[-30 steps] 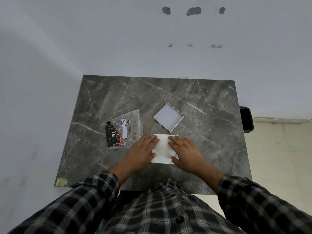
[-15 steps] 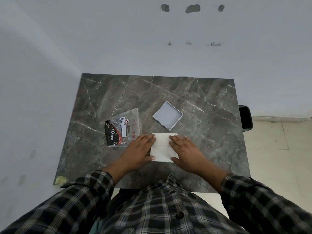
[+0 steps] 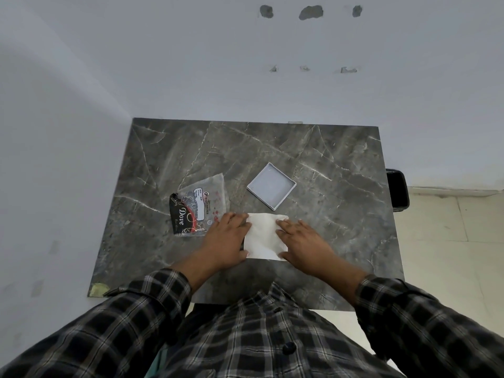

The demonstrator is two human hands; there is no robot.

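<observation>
White tissue [image 3: 264, 237], apparently single, under two hands [image 3: 227, 245] [image 3: 304, 245].

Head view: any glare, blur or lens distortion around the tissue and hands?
Head view: soft, even light, only faint shadow beside the left hand and right hand; tissue bright but creases visible; sharp enough to read Dove on the packet; wide-angle lens splays the side edges of the table.

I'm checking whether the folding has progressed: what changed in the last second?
Hardly anything. The left hand slid its fingertips slightly outward, toward the left edge of the white tissue; nothing was gripped or released. Both hands stay flat on the tissue; the right hand, sachet packet and square tray have not moved.
</observation>
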